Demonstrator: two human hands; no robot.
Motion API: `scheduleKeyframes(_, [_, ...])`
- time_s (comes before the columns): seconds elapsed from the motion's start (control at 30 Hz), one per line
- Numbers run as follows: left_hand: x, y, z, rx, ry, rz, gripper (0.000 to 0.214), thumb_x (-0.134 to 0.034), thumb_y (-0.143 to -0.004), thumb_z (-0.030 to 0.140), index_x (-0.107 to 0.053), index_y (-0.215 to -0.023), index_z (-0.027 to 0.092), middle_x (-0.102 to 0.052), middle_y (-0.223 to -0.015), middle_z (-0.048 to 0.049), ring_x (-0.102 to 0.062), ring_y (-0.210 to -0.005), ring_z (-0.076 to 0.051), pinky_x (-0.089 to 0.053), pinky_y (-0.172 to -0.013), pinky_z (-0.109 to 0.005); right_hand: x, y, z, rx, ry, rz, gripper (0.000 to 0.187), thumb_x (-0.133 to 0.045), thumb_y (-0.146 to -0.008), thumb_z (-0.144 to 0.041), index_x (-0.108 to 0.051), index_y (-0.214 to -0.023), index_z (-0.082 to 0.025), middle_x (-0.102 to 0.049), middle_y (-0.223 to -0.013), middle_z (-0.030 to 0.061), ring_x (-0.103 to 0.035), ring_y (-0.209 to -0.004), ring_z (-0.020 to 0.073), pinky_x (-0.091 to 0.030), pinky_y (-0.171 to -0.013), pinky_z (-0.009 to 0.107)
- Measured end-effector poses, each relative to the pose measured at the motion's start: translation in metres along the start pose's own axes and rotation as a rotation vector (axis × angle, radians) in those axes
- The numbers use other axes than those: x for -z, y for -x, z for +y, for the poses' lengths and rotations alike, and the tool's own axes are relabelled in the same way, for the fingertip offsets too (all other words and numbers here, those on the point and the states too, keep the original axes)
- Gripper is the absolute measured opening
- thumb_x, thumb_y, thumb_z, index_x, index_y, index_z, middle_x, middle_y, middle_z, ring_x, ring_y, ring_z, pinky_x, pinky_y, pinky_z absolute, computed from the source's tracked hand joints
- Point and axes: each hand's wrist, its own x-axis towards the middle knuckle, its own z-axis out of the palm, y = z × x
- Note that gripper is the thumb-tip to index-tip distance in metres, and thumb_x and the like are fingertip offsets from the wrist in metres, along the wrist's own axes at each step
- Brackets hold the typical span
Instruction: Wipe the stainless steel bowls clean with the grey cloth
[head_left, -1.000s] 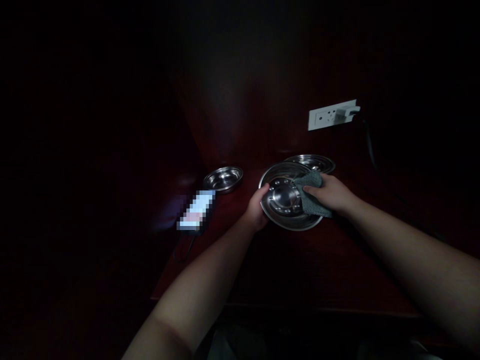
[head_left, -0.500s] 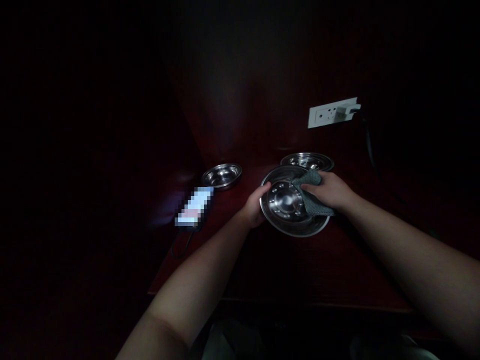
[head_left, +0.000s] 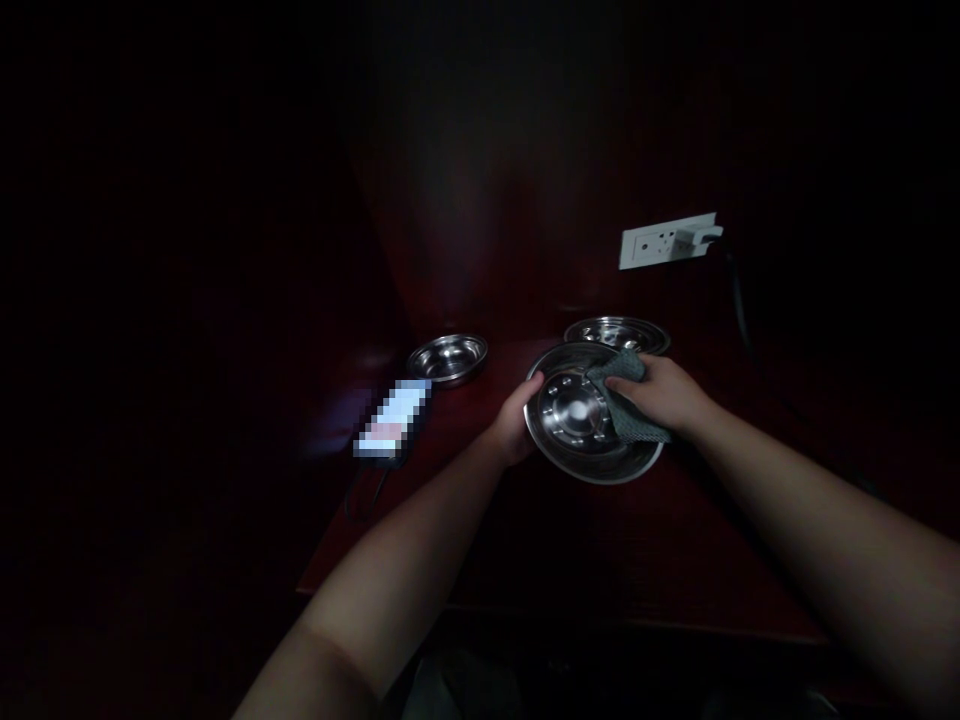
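A shiny metal bowl (head_left: 576, 412) is tilted so that its inside faces me. My left hand (head_left: 516, 424) grips the bowl's left rim, thumb over the edge and the other fingers hidden behind it. On the right side, my right hand (head_left: 667, 392) is closed on a grey-green cloth (head_left: 628, 400), which lies against the bowl's inner wall and hangs over the right rim. Just behind the held bowl sits a second metal dish (head_left: 616, 330), partly covered by it. Farther left stands a small metal bowl (head_left: 448, 360).
A phone (head_left: 394, 422) with a lit, blurred-out screen lies at the left of the dark red table (head_left: 480, 560), a cable at its lower end. On the back wall is a white socket panel (head_left: 667, 242) with a plug and a hanging cord (head_left: 739, 300).
The whole scene sits slightly lower in the picture. Both hands keep their hold on the bowl and cloth, and the cloth stays at about the same spot on the bowl's right side.
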Motion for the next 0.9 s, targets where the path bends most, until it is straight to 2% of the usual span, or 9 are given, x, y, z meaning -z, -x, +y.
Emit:
scheduleKeyframes(0.27, [0.0008,-0.0011,-0.0007,0.001,0.012,0.003,0.045,-0.044,-0.083,0.046,-0.062,-0.105,0.012,-0.068,-0.098,-0.0114,-0.056,-0.108,-0.028,-0.031,-0.101,-0.043,-0.0012,-0.0011,0.0031,0.014,-0.047,-0.019,0.032,-0.057,-0.072,-0.038,-0.064,-0.092,-0.015,-0.068,-0.084,0.0077,-0.063,-0.073,0.0194,-0.048,-0.067,0.031])
scheduleKeyframes(0.63, [0.0002,-0.0024,-0.0010,0.019,0.021,0.027,0.043,-0.043,-0.083,0.045,-0.064,-0.099,0.012,-0.070,-0.091,-0.0107,-0.059,-0.103,-0.028,-0.033,-0.100,-0.044,-0.0014,-0.0016,0.0028,-0.026,-0.034,-0.029,0.032,-0.057,-0.072,-0.039,-0.063,-0.093,-0.015,-0.067,-0.086,0.0085,-0.063,-0.075,0.0209,-0.048,-0.067,0.032])
scheduleKeyframes(0.9, [-0.0024,-0.0012,-0.0004,-0.006,0.024,0.014,0.043,-0.043,-0.083,0.044,-0.063,-0.100,0.010,-0.069,-0.096,-0.0127,-0.057,-0.106,-0.028,-0.032,-0.100,-0.044,-0.0003,0.0002,0.0004,-0.014,-0.022,-0.027,0.031,-0.056,-0.073,-0.039,-0.062,-0.092,-0.015,-0.067,-0.085,0.0078,-0.063,-0.075,0.0195,-0.047,-0.066,0.030])
